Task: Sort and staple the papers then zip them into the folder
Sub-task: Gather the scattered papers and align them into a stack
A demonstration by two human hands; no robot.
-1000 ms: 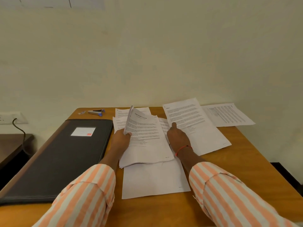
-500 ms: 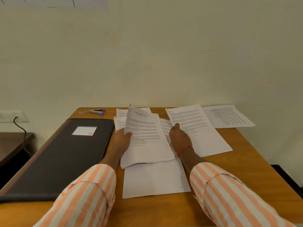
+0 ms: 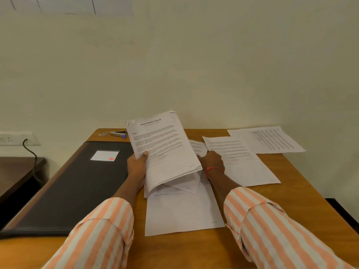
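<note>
White paper stack (image 3: pixel 165 148) headed "Sample Education Transcript" (smaller print unreadable) sits just right of the black folder (image 3: pixel 73 187), lifted, long axis tilted, title end pointing up and away. Left hand (image 3: pixel 137 167) grasps its left edge, thumb on top. Right hand (image 3: pixel 211 162), farther right, touches a loose sheet (image 3: pixel 242 162); its grip can't be told. Stapler (image 3: pixel 117 134) lies beyond the folder.

A plain cream wall (image 3: pixel 194 65) fills the upper two thirds of the frame, evenly and softly lit. At the upper left edge sits a paler panel (image 3: pixel 68 4) crossed by thin dark lines. A wooden table (image 3: pixel 291 191) butts against the wall at centre. At left, a white socket plate (image 3: pixel 11 138) holds a dark cable (image 3: pixel 33 154) hanging over a low dark side table (image 3: pixel 17 169). Dark floor (image 3: pixel 342 210) shows at lower right.
</note>
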